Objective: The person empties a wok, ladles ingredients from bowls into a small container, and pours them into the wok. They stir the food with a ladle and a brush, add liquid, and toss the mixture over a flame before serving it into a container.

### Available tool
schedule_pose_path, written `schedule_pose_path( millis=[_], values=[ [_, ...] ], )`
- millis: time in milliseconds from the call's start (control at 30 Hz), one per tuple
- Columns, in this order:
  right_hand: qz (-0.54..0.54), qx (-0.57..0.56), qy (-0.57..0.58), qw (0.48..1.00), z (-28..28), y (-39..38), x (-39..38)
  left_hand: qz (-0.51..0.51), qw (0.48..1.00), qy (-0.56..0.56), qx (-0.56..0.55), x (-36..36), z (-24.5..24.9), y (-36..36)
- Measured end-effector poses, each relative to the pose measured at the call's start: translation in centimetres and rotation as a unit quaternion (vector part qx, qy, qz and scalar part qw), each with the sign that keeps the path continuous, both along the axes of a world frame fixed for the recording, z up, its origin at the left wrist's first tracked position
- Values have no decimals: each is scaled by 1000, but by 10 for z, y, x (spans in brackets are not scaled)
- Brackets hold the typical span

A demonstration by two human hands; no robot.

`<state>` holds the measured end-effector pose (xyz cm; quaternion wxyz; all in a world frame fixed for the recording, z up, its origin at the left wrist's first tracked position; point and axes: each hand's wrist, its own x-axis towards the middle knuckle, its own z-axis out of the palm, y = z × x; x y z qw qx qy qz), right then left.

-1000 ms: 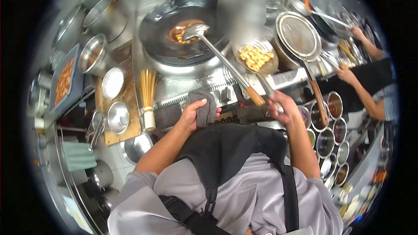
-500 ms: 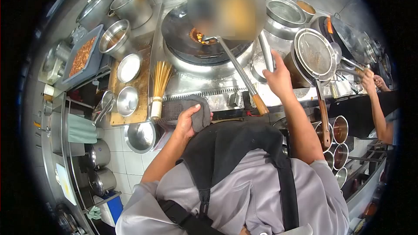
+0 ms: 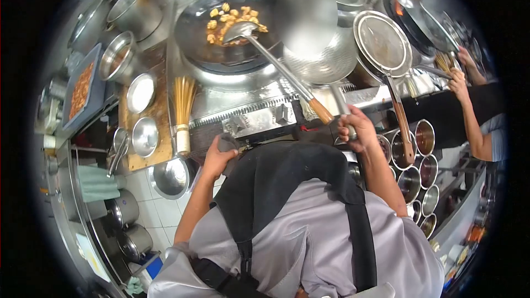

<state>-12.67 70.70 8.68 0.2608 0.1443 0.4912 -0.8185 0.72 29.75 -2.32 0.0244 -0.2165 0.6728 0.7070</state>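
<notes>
My right hand (image 3: 360, 128) is closed around the metal handle of a perforated strainer (image 3: 326, 72), held low beside the wok; a blurred patch covers part of its bowl. My left hand (image 3: 218, 158) grips a folded dark grey cloth (image 3: 227, 142) near the stove's front edge. Browned, yellowish chunks of food (image 3: 232, 17) lie in the black wok (image 3: 193, 38) on the burner. A wok ladle (image 3: 281, 69) rests with its head among the chunks, and its wooden handle end reaches close to my right hand.
A bamboo brush (image 3: 184, 113) and steel bowls (image 3: 145, 137) sit left of the stove. A round mesh strainer (image 3: 383, 44) lies over a pot on the right. Beyond it, another person's hands (image 3: 459, 83) hold utensils. Stacked pots (image 3: 425, 138) stand below.
The perforated strainer has come down and toward me with my right hand. More food chunks now show in the wok. My left hand and the cloth have shifted slightly left in view.
</notes>
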Motion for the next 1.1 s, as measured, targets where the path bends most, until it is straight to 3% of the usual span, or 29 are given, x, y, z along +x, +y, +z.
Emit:
schedule_pose_path(
  millis=[33,67,100,133,200,233,267,300,333,400,433,467,500,533,600,633,667,733,767,833,867,900,933,1000,1067,1100],
  values=[
    [-8,-39,-26,999,-10,0,-1,-119,984,-16,-133,-8,-7,-1],
    [-16,-80,-52,995,-21,-2,-5,-234,936,-29,-262,-14,-15,-1],
    [-19,-102,-53,993,-39,-2,-12,-281,930,-133,-195,-27,0,15],
    [-31,-79,-56,995,-49,-2,-19,-289,928,-135,-193,-35,-10,30],
    [1,76,-10,997,-61,5,-34,-389,881,-57,-262,-52,-44,61],
    [-5,78,-13,997,-62,9,-33,-421,864,-43,-274,-63,-55,80],
    [9,364,156,918,-60,14,-29,-452,845,-27,-285,-76,-66,102],
    [24,610,304,732,-56,18,-24,-457,841,2,-290,-88,-83,126],
    [22,613,298,731,-42,19,-17,-463,836,30,-292,-99,-96,151],
    [-22,513,365,777,-1,20,3,-553,781,-5,-291,-137,-104,201],
    [-7,508,381,772,11,25,12,-542,793,16,-277,-145,-118,221],
    [8,503,397,768,17,31,21,-530,806,37,-263,-150,-147,240],
    [24,505,398,765,18,39,29,-476,844,153,-195,-155,-242,262],
    [17,514,391,764,16,48,34,-510,836,72,-189,-174,-233,285],
    [79,528,437,724,19,66,43,-504,835,46,-218,-181,-191,301],
    [84,528,402,743,26,67,48,-492,848,97,-174,-183,-248,309],
    [79,535,400,740,27,70,52,-492,824,110,-259,-186,-259,315],
    [78,493,330,801,28,74,53,-448,828,205,-267,-181,-249,312],
    [72,485,333,806,28,73,51,-445,829,206,-267,-177,-239,312],
    [89,477,360,797,27,68,39,-525,836,0,-157,-162,-178,300],
    [102,468,386,788,26,61,30,-506,858,-15,-93,-143,-153,296],
    [112,443,364,812,30,50,22,-493,857,120,-88,-123,-172,291],
    [103,428,384,811,29,39,13,-482,843,164,-171,-110,-164,286],
    [76,480,506,712,18,36,-24,-482,857,84,-163,-104,-141,272],
    [-30,558,510,654,29,41,-54,-477,866,68,-135,-116,-197,259],
    [-46,653,500,567,40,56,-65,-475,872,54,-106,-127,-218,253]
  ],
)
